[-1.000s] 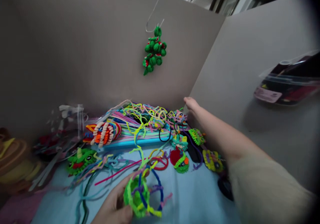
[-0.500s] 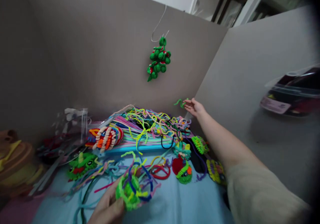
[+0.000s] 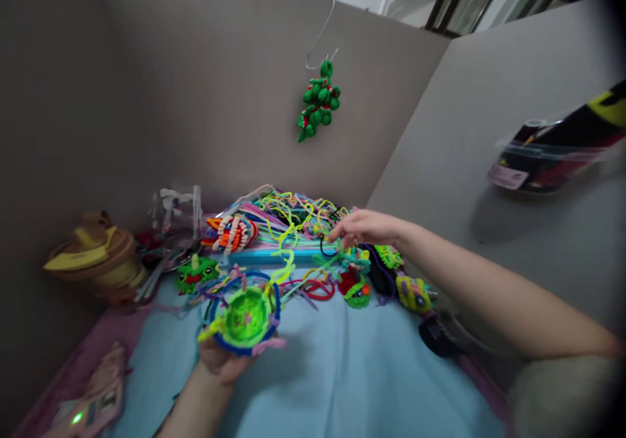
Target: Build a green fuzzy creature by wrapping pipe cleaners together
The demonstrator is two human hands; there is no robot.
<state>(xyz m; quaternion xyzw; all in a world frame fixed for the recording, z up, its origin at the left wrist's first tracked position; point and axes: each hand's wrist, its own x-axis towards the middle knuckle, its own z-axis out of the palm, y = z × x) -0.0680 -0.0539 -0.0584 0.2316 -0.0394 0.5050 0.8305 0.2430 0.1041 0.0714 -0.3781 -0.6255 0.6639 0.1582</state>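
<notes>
Fingers of the left hand (image 3: 221, 362) cradle the fuzzy bowl (image 3: 247, 317), likely light, squashable, best held beneath; I cannot tell what the blurred right hand (image 3: 360, 227) holds.

Fuzzy green bowl (image 3: 246, 319), matt creased blue cloth (image 3: 313, 379), glossy clear plastic bag (image 3: 196, 210), smooth matt wall (image 3: 210, 99)

Blue cloth (image 3: 372, 366) right of the left grip (image 3: 223, 363) leaves passage; beyond that grip, heaped pipe cleaners (image 3: 267, 219) bar the way. Red-and-green chenille figure (image 3: 356, 291) obstructs below the right grip (image 3: 364, 227); gray partition (image 3: 244, 112) stands beyond.
</notes>
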